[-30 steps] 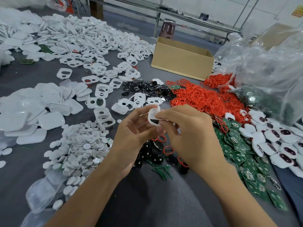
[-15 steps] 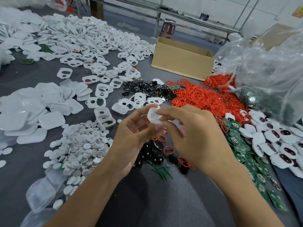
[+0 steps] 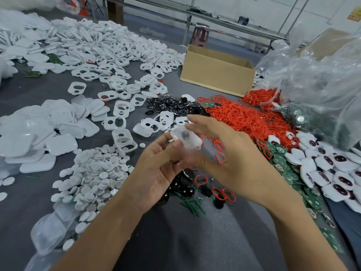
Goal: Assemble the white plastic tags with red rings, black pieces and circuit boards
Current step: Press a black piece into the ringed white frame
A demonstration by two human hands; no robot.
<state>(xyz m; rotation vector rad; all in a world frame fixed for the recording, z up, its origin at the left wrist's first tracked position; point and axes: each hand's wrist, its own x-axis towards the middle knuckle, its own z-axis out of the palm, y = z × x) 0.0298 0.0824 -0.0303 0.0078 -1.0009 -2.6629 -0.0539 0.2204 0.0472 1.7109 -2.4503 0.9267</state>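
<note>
Tag [image 3: 186, 138] edge pinched by left hand [image 3: 156, 173]; right hand [image 3: 230, 159] spread beside.

We find a grey fabric-covered worktop [image 3: 195, 241] carrying heaped white plastic frames [image 3: 109, 45] at far left. White square covers [image 3: 39, 133] and white round discs [image 3: 93, 178] lie nearer. Black round pieces [image 3: 172, 106] and red rings [image 3: 244, 118] lie centrally, green circuit boards [image 3: 281, 161] at right, and an open brown cardboard box [image 3: 214, 73] behind.
</note>
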